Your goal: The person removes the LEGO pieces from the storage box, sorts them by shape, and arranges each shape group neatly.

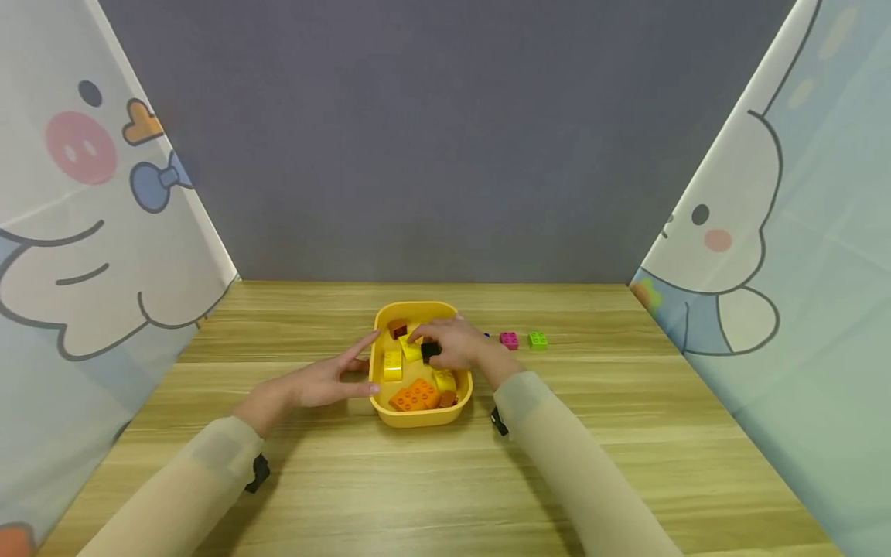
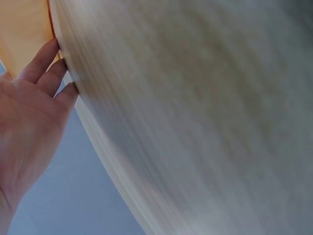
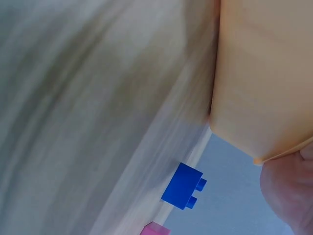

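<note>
Left hand (image 1: 320, 383) is resting, fingers spread, at nine o'clock on the tray (image 1: 418, 420); right hand (image 1: 454, 343) is reaching over the black brick (image 1: 429, 352) inside, toward one o'clock (grip unclear), probably light, stiff, sides pinching best.

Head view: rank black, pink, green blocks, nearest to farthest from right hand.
1. Black block: at the right hand, within the tray.
2. Pink block: on the table, right of the tray.
3. Green block: farther right, past pink.
</note>
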Available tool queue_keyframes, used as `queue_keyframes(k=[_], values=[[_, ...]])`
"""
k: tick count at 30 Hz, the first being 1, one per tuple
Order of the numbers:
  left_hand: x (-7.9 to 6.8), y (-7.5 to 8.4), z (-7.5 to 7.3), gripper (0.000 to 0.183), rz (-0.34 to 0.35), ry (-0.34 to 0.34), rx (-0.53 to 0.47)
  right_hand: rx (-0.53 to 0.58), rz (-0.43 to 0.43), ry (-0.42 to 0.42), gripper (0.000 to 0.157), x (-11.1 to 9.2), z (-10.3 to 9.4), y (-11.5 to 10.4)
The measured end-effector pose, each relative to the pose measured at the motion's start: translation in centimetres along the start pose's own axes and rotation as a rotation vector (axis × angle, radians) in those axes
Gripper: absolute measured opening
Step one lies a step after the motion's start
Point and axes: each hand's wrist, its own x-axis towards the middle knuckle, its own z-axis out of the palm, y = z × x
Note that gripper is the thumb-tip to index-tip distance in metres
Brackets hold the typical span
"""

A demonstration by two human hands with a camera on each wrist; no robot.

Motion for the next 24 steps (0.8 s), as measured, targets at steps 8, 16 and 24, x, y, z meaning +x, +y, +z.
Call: queue_keyframes(k=[8,16,24], values=[[0.17,-0.09,-0.13,0.106,0.001,-0.007,-0.008,0.063,-0.016,0.024,0.033,-0.35,-0.08,0.1],[0.03,0.08,-0.21,0.105,-0.002,-0.009,-0.016,0.129,-0.018,0.068,0.026,-0.12,0.16,0.54],[0.09,0.11,-0.19,0.106,-0.009,-0.008,-0.011,0.16,-0.014,0.103,0.032,-0.21,0.28,0.79]])
